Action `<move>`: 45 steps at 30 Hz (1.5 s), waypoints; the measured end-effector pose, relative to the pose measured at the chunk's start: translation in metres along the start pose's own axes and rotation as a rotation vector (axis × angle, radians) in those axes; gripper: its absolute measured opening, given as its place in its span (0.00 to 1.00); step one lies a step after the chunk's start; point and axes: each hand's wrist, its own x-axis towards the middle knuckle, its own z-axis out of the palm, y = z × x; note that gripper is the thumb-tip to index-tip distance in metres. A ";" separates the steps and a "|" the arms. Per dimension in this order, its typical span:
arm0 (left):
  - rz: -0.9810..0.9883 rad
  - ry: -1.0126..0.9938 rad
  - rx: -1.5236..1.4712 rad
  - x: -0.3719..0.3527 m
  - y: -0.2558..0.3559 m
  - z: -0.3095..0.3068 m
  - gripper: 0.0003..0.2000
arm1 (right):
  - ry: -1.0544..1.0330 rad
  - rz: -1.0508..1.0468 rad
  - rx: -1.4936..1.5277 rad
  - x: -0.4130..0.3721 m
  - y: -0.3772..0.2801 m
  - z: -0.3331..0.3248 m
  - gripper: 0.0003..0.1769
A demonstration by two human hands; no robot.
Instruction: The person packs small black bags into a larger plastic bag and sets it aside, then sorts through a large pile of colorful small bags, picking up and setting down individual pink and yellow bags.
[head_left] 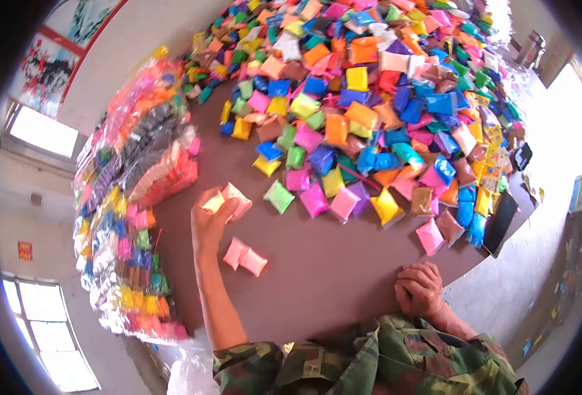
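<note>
I am looking down on a brown table (317,283) that is filling most of the view. A great heap of small coloured packets (370,99) is spreading over its far half and running out to the far and right edges. Along the left edge, a long pile of clear bags (133,197), each stuffed with packets sorted by colour, is lying stacked high. A dark flat slab (500,224) is lying at the right edge, touching the rim of the heap; I cannot tell what it is.

My left hand (207,227) is hanging over the bare near-left part of the table, just clear of the heap. Its thumb and fingers are pinching the pale pink packets (228,201), which are sticking up out of the grip. My right hand (419,289) is resting at the near edge, curled into a closed fist with nothing showing in it.

A pair of pink packets (245,257) is lying on the bare table just beside the left wrist, the two touching each other, well apart from the heap.
</note>
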 end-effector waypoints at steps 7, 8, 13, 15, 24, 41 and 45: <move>-0.069 0.035 -0.123 -0.057 -0.022 -0.017 0.18 | 0.004 -0.023 0.012 0.003 -0.005 0.000 0.07; -0.070 0.027 -0.141 -0.062 -0.023 -0.018 0.18 | 0.005 -0.022 0.009 0.002 -0.005 0.000 0.07; -0.049 0.020 -0.114 -0.081 -0.024 -0.018 0.17 | 0.007 -0.008 -0.001 0.001 -0.008 0.001 0.07; -0.046 0.021 -0.064 -0.084 -0.036 -0.025 0.15 | 0.010 -0.009 0.002 0.002 -0.008 0.001 0.06; -0.161 0.122 0.018 -0.100 -0.052 -0.048 0.15 | -0.003 0.017 0.029 -0.001 -0.008 0.000 0.05; -0.142 0.130 -0.419 -0.119 -0.033 -0.036 0.19 | 0.003 0.025 0.042 0.000 -0.006 0.001 0.06; -0.141 0.053 -0.354 -0.101 -0.021 -0.007 0.18 | 0.008 0.017 0.025 0.000 -0.004 0.000 0.07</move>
